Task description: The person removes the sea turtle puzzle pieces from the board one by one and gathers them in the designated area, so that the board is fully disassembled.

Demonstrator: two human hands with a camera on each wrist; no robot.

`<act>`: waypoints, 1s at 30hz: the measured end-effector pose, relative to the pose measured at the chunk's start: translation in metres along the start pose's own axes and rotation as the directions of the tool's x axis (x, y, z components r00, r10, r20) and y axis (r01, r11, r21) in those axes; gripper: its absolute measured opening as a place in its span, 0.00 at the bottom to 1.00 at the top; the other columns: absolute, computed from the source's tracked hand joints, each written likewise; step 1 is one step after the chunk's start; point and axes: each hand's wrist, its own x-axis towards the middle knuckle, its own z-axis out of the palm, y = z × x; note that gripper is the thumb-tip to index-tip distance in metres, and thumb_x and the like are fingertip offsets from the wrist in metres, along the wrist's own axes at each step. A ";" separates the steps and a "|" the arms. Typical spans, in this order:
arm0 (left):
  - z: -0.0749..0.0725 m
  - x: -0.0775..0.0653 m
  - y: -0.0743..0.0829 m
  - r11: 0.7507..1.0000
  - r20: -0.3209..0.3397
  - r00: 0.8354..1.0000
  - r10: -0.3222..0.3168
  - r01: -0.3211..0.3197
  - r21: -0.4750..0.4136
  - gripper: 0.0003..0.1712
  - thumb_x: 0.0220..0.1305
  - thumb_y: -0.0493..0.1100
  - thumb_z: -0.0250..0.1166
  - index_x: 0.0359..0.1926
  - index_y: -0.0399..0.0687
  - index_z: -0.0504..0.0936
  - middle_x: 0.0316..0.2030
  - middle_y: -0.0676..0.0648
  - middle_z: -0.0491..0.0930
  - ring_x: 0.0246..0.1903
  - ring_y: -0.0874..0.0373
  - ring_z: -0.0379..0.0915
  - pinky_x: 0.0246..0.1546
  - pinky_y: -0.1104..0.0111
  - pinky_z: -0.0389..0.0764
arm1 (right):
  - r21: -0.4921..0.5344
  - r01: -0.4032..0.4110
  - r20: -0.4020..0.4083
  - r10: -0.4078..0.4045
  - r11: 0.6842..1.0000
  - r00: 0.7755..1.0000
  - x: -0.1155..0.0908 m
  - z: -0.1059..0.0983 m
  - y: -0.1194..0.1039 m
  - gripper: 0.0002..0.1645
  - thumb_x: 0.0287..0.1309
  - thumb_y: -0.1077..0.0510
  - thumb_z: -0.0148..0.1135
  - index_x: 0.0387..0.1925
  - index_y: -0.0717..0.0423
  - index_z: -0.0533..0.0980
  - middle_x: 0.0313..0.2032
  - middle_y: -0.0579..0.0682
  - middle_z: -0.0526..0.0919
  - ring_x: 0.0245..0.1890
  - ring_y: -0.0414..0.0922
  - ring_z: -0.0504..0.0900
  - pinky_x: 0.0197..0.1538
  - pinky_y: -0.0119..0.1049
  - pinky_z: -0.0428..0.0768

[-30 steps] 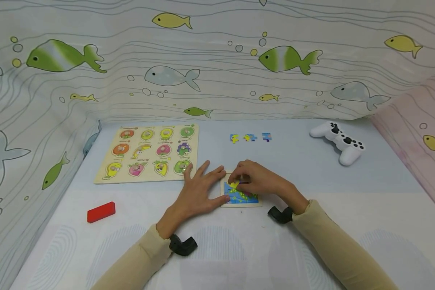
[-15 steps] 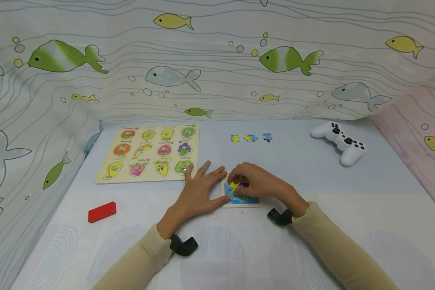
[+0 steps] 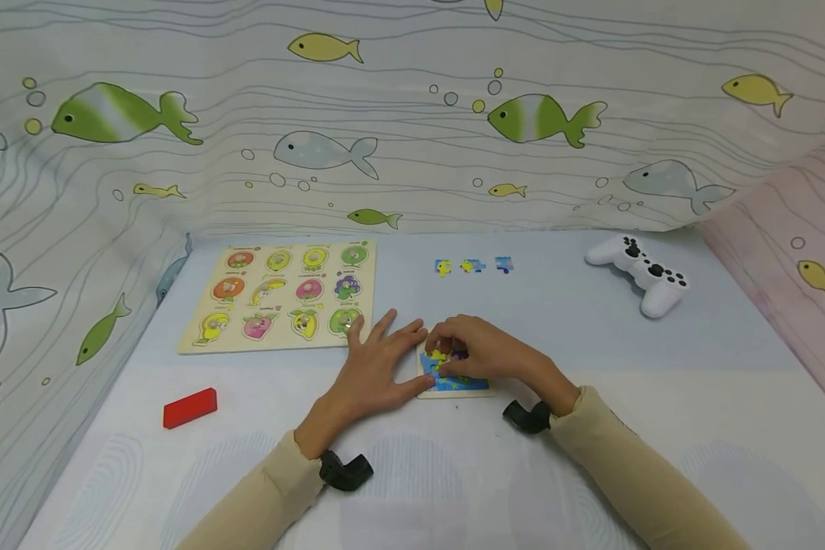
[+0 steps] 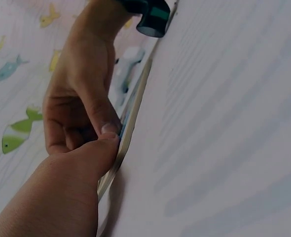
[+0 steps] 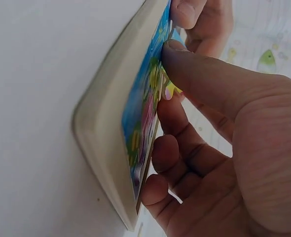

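In the head view I see the small framed puzzle [image 3: 459, 384] on the table [image 3: 412, 496], the left hand [image 3: 374, 372] spread wide with its thumb on the puzzle's left side. In the left wrist view, both thumbs lie close together near its edge; in the right wrist view, the right hand [image 5: 259, 148] pinches a yellow piece [image 5: 173, 89] at the puzzle's face.

Fruit board [image 3: 283, 304], red block [image 3: 190, 409], white controller [image 3: 641, 272]
In the head view, the fruit board lies at nine o'clock, the red block at eight, the white controller at three; fish-print cloth [image 3: 429, 164] rises at twelve.
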 end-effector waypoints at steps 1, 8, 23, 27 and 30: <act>0.000 0.000 0.000 1.000 0.000 1.000 0.000 0.000 0.001 0.42 0.61 0.73 0.60 0.71 0.61 0.73 0.74 0.57 0.69 0.79 0.44 0.51 0.72 0.32 0.35 | 0.007 0.003 0.001 -0.003 1.000 1.000 0.000 0.000 0.000 0.16 0.59 0.59 0.73 0.49 0.51 0.81 0.37 0.47 0.81 0.36 0.43 0.75 0.42 0.32 0.76; 0.000 0.001 0.000 1.000 -0.009 1.000 0.010 -0.010 0.010 0.43 0.61 0.74 0.59 0.72 0.60 0.73 0.74 0.57 0.69 0.79 0.44 0.51 0.72 0.32 0.35 | 0.060 -0.011 0.016 0.011 0.998 1.000 0.002 0.000 0.003 0.15 0.59 0.59 0.73 0.47 0.52 0.82 0.34 0.48 0.79 0.33 0.43 0.74 0.38 0.29 0.74; 0.001 0.000 0.000 1.000 -0.001 1.000 0.004 -0.004 -0.001 0.43 0.61 0.73 0.60 0.71 0.59 0.73 0.74 0.57 0.69 0.79 0.43 0.51 0.72 0.32 0.35 | -0.004 0.000 -0.007 0.000 1.000 1.000 0.001 0.000 0.005 0.14 0.57 0.58 0.75 0.45 0.51 0.85 0.34 0.44 0.82 0.34 0.41 0.76 0.40 0.30 0.77; 0.000 0.000 0.000 1.000 0.001 1.000 0.006 -0.006 -0.001 0.43 0.61 0.73 0.60 0.71 0.59 0.73 0.74 0.57 0.69 0.79 0.43 0.51 0.72 0.31 0.36 | -0.013 0.004 -0.019 -0.005 1.000 1.000 0.001 0.000 0.005 0.14 0.58 0.58 0.74 0.46 0.52 0.85 0.34 0.44 0.82 0.33 0.42 0.76 0.39 0.30 0.77; 0.000 0.000 0.000 1.000 -0.002 1.000 0.008 -0.008 0.000 0.43 0.61 0.73 0.60 0.71 0.59 0.73 0.74 0.56 0.69 0.79 0.42 0.51 0.71 0.31 0.36 | -0.001 0.008 -0.034 -0.008 1.000 0.999 0.001 0.001 0.007 0.14 0.59 0.58 0.73 0.47 0.52 0.85 0.34 0.44 0.82 0.33 0.43 0.77 0.39 0.31 0.78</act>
